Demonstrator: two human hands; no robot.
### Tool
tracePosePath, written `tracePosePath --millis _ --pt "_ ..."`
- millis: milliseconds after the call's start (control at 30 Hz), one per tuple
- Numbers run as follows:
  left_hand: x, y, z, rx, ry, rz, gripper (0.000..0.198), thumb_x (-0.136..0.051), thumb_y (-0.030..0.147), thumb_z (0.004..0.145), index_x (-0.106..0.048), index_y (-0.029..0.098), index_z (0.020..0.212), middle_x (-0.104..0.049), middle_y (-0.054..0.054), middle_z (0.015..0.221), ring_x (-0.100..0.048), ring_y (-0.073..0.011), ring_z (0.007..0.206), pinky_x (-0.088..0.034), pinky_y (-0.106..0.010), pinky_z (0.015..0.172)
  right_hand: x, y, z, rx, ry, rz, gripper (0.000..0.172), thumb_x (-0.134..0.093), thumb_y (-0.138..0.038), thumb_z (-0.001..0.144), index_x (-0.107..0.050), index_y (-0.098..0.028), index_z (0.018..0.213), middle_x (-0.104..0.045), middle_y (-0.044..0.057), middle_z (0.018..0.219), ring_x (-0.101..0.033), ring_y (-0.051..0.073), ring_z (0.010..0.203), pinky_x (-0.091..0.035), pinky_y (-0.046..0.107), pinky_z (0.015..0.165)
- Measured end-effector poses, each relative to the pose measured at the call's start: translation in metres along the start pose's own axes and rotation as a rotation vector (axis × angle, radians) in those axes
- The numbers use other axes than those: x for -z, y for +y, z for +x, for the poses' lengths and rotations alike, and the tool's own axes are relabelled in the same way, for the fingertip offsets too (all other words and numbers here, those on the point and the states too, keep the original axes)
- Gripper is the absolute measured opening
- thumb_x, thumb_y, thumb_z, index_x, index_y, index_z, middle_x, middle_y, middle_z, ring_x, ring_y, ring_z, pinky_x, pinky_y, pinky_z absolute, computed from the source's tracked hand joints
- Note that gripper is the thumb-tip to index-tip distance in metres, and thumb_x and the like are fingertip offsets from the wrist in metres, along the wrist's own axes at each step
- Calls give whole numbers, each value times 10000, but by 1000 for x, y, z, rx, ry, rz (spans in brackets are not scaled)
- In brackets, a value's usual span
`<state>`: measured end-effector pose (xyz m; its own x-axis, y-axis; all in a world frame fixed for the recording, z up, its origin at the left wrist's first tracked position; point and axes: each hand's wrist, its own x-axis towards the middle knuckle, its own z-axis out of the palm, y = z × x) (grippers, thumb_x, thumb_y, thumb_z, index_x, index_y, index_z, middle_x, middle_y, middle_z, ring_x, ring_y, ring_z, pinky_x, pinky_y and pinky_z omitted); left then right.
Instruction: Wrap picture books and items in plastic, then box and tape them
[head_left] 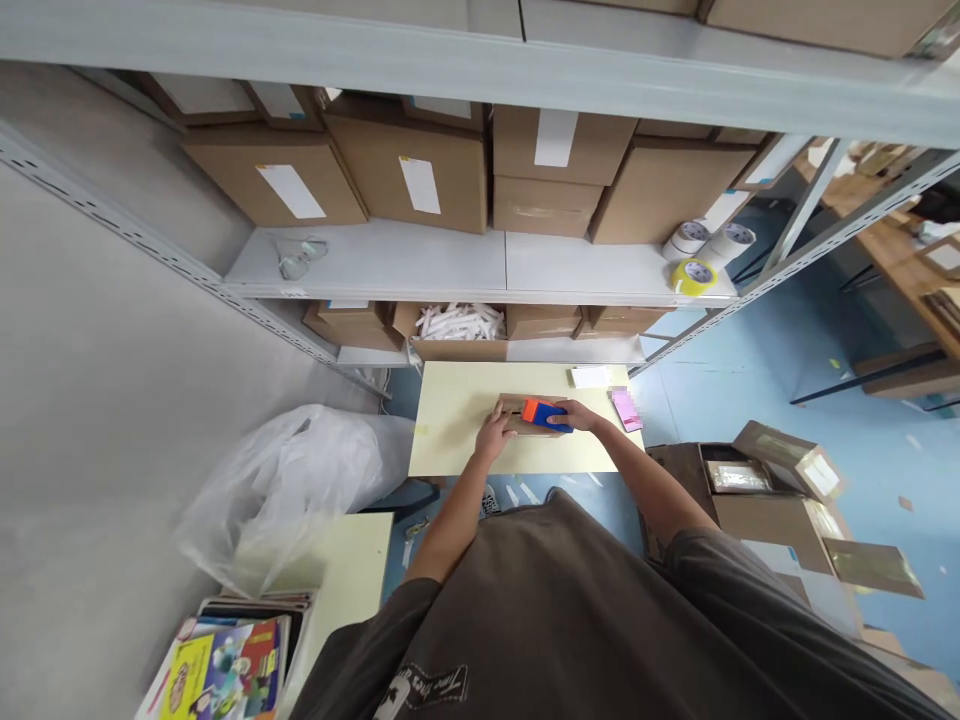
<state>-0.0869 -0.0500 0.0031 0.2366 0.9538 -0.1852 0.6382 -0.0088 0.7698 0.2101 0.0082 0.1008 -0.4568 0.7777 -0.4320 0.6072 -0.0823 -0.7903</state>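
Observation:
A small brown cardboard box (513,403) lies on the pale yellow table (450,450) in front of me. My left hand (493,432) grips the box's left end, with the fingers reaching over its top and the thumb toward the near side. My right hand (576,415) is closed around a blue and orange tape dispenser (546,413). The dispenser's orange end points left, over the top of the box. It covers much of the box, and I cannot tell whether it touches the surface.
A pink phone-like item (625,409) and a white stack (590,377) lie at the table's right. Behind rises a shelf (420,262) with cartons and tape rolls (694,276). A plastic bag (315,460) bulges at left; open cartons (772,520) stand at right.

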Motion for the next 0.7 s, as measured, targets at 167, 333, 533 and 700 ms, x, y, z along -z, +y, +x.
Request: tracePosePath --millis 167,333,533,700 --pt "0 12 -4 72 113 -13 672 -869 312 827 -696 228 1471 -400 -123 1752 -282 -454 1629 -293 -574 1317 -3 -1 -1 -12 15 27 494 -815 -661 725 -722 -190 839 -717 39 842 -655 215 780 -543 305 694" --pt "5 35 11 107 223 -259 366 -705 356 974 -796 188 1286 -688 -180 1465 -527 -367 1476 -363 -510 1291 -3 -1 -2 21 10 34 532 -799 -709 698 -690 -199 804 -686 25 824 -637 208 774 -532 312 699" --pt "6 49 36 296 -15 -772 461 -800 553 902 -820 148 1122 -815 -149 1157 -745 -305 1118 -589 -438 1010 -1 1 -8 22 -13 56 550 -821 -719 678 -678 -200 793 -674 11 786 -623 195 751 -517 296 675" --pt "5 51 35 341 5 -907 445 -848 506 869 -802 153 1135 -812 -148 1191 -760 -260 1077 -608 -390 947 2 3 -12 51 -40 101 572 -834 -727 665 -688 -191 803 -668 10 778 -609 182 726 -500 293 668"
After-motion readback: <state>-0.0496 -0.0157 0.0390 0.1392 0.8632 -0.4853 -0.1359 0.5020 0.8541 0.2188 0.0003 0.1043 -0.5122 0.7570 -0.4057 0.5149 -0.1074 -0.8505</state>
